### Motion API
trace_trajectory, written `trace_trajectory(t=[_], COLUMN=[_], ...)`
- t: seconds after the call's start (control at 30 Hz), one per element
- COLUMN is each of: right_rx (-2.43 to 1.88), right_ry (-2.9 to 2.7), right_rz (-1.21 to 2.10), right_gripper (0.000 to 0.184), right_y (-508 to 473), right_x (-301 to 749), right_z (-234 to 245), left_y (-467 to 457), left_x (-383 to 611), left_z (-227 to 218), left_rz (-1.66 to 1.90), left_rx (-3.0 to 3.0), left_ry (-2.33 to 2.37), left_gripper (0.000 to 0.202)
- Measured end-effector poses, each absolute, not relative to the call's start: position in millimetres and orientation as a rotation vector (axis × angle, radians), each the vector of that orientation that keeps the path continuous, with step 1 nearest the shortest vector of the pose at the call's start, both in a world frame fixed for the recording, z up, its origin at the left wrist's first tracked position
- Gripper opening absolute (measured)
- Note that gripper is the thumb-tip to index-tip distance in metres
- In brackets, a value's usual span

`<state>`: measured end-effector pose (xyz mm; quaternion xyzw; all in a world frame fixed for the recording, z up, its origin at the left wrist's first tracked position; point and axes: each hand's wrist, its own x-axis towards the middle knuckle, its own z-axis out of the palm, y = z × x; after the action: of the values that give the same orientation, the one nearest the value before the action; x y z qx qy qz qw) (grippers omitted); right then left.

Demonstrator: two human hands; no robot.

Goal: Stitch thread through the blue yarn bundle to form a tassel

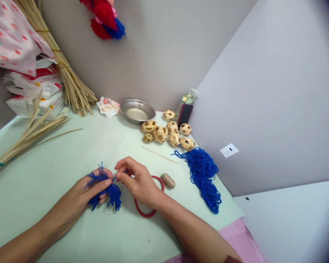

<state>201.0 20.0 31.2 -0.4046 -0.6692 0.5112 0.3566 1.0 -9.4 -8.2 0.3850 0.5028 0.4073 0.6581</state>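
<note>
My left hand [97, 188] is closed around a bundle of blue yarn [114, 197], pinching it between thumb and fingers. Cut strands fan out above and below the grip. Close beside it, my right hand [135, 179] has thumb and forefinger pinched together at the edge of the bundle. Something small and clear shows near those fingertips, too small to name. A red loop [146, 215] lies under my right hand and wrist, partly hidden. Just right of it rests a spool of brown thread [168, 180].
A heap of blue yarn [204, 171] lies to the right. Several woven strip balls [160, 134] sit behind, near a metal bowl [137, 111], a phone [185, 115] and a bottle [188, 96]. Bundled strips [24, 140] lie left. A thin stick [160, 155] lies mid-table.
</note>
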Motion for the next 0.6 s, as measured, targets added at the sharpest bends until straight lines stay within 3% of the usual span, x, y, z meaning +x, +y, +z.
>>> trace_trajectory(t=[0.3, 0.6], right_rx=[-0.983, -0.898], right_ry=[-1.924, -2.545], right_rz=[1.172, 0.429], right_gripper=[0.006, 0.040], right_y=[18.2, 20.2], right_x=[204.5, 210.7], right_z=[37.4, 24.6], left_y=[-9.9, -9.3], left_x=[1.6, -2.3], left_z=[-0.7, -5.1], left_rz=[0.931, 0.943], left_rx=[0.689, 0.691], left_ry=[1.158, 1.119], left_gripper=[0.044, 0.042])
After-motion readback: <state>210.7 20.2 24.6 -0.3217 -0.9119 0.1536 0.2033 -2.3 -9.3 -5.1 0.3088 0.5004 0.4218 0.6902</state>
